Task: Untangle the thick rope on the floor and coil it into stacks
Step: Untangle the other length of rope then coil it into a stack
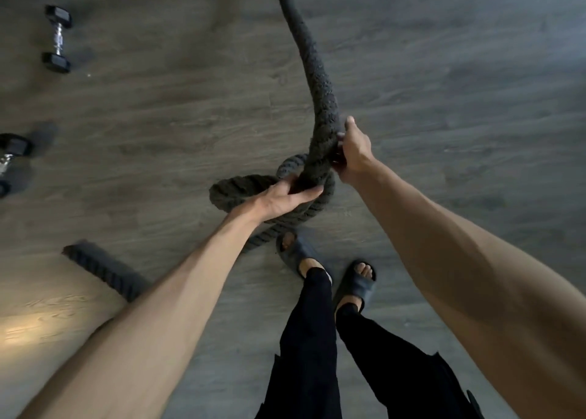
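Where the two hands meet the rope: the left hand [282, 200] and right hand [352, 152] hold the thick dark rope [320, 101] close together, the right just beyond the left and slightly to its right.
Left grip: fingers and thumb are curled round the rope where the strand crosses its own loop, with the thumb lying across the top.
Right grip: the hand is wrapped round the strand from its right side, thumb stretched up along it, fingertips hidden behind.
Rope beyond the grips: from the right hand it runs away in a gentle curve, out past the far edge of view.
Rope under the grips: a loop [229, 193] bulges out to the left of the left hand on the grey wood floor [459, 107].
Rope end [95, 261]: it lies blunt on the floor, well to the left of the grips and nearer me, its length passing under the left forearm.
Sandals: the left sandal [293, 253] sits just this side of the loop, its toe near the rope, and the right sandal [360, 287] is beside it.
Dumbbells: one dumbbell [57, 38] lies far left of the grips, and a second dumbbell [11, 160] is cut off at the left edge.
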Tool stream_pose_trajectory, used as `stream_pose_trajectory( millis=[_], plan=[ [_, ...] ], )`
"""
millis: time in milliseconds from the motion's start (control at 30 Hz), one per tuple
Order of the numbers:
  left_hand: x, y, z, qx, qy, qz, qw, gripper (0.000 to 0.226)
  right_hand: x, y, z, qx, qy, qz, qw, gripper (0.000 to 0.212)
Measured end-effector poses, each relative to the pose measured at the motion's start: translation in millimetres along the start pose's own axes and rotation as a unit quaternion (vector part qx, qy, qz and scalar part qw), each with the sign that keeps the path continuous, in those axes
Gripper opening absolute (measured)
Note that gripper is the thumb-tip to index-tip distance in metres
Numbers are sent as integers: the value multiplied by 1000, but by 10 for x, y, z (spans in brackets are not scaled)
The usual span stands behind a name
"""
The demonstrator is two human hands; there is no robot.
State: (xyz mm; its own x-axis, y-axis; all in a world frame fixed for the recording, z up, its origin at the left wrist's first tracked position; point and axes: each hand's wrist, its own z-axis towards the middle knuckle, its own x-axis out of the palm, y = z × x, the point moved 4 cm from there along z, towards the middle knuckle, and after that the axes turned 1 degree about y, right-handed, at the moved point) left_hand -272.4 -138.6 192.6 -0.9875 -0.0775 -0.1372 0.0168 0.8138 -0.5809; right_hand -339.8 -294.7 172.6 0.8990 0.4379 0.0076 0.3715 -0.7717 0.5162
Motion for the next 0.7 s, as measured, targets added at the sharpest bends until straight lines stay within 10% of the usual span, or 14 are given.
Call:
stream_pose_trajectory(
  millis=[200, 433, 700],
  plan=[
    [189, -227, -123, -11, -142, -120, 982, 81, -156, -744, -439, -44, 103, -73, 991, 25],
    [257, -523, -271, -51, -137, -66, 987, 81, -229, -1168, -699, -64, 247, -188, 948, 12],
    [224, -816, -291, -77, -73, -271, 957, 43, -100, -1338, -632, -240, 158, -321, 902, 77]
  ],
)
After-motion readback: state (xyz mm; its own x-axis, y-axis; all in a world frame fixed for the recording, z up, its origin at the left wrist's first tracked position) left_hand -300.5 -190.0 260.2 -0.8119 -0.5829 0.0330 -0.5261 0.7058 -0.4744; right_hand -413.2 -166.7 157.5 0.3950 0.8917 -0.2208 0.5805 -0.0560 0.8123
